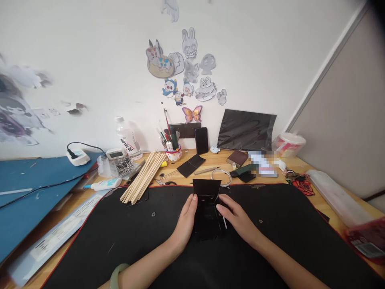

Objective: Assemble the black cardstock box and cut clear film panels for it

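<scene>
Black box (207,220), far flap (207,187) upright, in the grip of both hands (185,216), over a black mat (120,228)

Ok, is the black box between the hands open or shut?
Open: the black box has its far flap raised, showing a dark inside between the left hand and right hand.

Paper cutouts (189,46) were stuck on the white wall (105,60) behind a wooden table (212,162); a greyish panel (345,104) with a pale edge (327,65) stood at right.
</scene>
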The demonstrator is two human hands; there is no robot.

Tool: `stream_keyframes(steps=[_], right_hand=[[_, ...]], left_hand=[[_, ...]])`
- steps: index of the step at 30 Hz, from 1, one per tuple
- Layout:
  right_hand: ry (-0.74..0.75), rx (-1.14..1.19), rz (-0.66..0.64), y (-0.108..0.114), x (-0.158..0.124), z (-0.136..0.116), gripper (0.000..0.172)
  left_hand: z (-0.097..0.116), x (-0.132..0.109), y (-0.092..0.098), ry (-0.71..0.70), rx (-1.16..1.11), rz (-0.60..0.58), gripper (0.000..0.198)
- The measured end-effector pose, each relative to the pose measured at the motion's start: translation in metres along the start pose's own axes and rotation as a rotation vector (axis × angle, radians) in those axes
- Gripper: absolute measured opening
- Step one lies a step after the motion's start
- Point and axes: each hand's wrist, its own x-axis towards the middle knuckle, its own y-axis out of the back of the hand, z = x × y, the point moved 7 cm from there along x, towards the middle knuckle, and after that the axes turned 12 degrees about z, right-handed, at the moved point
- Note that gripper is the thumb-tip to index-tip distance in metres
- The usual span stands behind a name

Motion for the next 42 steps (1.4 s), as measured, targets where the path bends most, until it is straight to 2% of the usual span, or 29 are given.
stream_keyframes(steps=[12,19,25,38,42], right_hand=[[-0.033,0.018,0.041,0.005,0.0,0.007,0.03],[-0.014,-0.038,0.126,0.012,0.001,0.008,0.029],[0.002,-0.043,0.121,0.013,0.002,0.01,0.027],[0.017,-0.026,0.092,0.011,0.002,0.014,0.027],[0.077,-0.116,0.141,0.023,0.009,0.017,0.029]], left_hand=[[0.004,0.0,0.002,-0.06,-0.032,0.012,0.036],[0.007,-0.003,-0.001,-0.052,0.111,0.017,0.044],[0.014,-0.007,-0.007,-0.109,0.262,-0.043,0.048],[0.021,-0.011,-0.013,-0.159,0.228,-0.121,0.043],[0.011,-0.005,-0.004,-0.071,0.231,-0.02,0.05]])
